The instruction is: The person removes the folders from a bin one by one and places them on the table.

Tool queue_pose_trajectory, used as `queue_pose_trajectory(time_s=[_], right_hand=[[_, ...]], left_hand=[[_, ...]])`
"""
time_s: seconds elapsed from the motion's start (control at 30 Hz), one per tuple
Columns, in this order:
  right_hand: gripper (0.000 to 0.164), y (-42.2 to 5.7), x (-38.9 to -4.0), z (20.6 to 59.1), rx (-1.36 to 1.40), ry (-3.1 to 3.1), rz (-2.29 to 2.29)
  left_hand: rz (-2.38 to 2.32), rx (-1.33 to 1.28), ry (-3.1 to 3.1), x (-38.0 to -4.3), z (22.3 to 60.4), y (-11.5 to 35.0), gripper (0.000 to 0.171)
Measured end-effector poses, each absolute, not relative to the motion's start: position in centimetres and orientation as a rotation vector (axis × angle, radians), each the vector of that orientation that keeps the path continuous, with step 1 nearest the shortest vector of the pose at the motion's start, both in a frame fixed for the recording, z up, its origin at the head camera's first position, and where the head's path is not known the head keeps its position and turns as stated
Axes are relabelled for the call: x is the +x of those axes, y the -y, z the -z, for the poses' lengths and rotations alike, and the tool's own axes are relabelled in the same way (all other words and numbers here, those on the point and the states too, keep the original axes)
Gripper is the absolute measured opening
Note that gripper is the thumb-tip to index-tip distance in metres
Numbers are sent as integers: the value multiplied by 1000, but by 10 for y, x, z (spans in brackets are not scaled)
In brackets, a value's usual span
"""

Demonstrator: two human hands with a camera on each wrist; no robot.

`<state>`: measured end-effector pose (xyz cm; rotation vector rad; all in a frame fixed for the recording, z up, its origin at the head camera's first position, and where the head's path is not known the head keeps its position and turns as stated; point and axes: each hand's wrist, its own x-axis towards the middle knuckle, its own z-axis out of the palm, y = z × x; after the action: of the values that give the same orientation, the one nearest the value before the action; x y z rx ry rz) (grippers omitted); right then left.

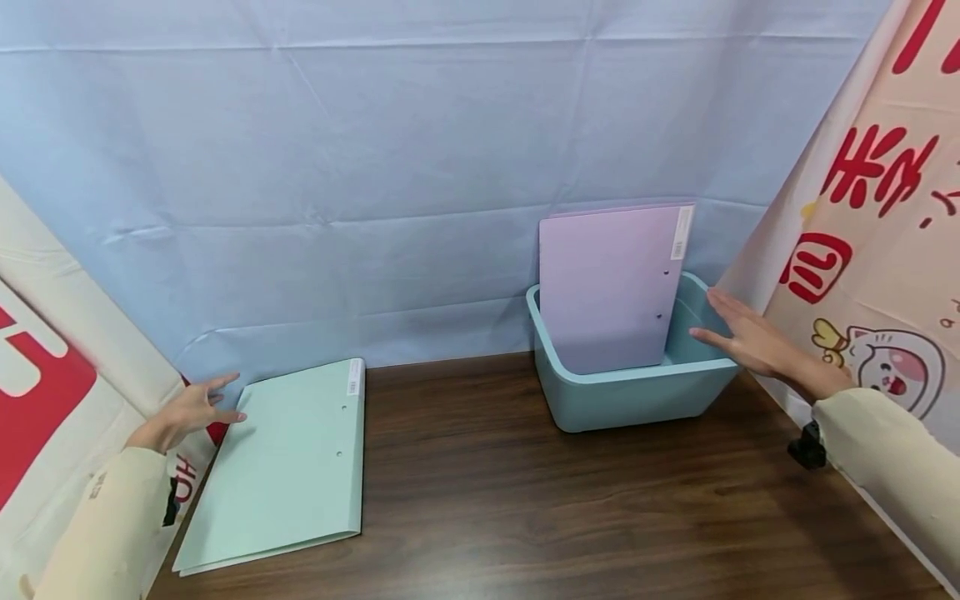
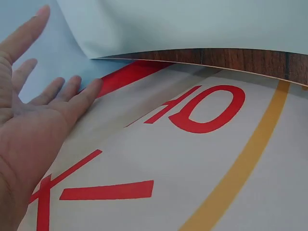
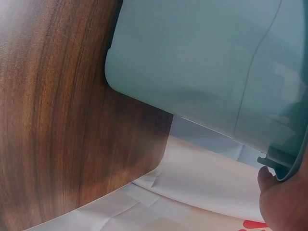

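Observation:
A pale green ring-binder-like folder (image 1: 292, 467) lies on the left of the table, its white label at the top corner. By its left edge hovers my left hand (image 1: 193, 410), fingers spread and holding nothing; the left wrist view shows the palm (image 2: 38, 130) beside the raised folder edge (image 2: 202, 24). On the right stands a blue-green plastic bin (image 1: 637, 404), with a light purple folder (image 1: 603, 287) upright inside, leaning back. My right hand (image 1: 753, 340) is at the bin's right rim, fingers extended; whether it touches the rim is unclear.
Dark wood tabletop (image 1: 450, 467) stretches between the folder and the bin. A light blue cloth (image 1: 375, 167) hangs behind. Printed cloths with red lettering flank the table, one at left (image 1: 45, 400) and one at right (image 1: 885, 275).

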<state>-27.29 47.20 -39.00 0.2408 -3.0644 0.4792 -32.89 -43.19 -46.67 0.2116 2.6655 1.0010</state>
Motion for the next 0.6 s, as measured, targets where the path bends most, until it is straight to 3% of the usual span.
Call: queue_pose_trajectory(time_s=[0.6], right_hand=[[97,-471,-273,389,258,3056,-487]], left_hand=[[-1026,204,-2709,-326,460,428,104]])
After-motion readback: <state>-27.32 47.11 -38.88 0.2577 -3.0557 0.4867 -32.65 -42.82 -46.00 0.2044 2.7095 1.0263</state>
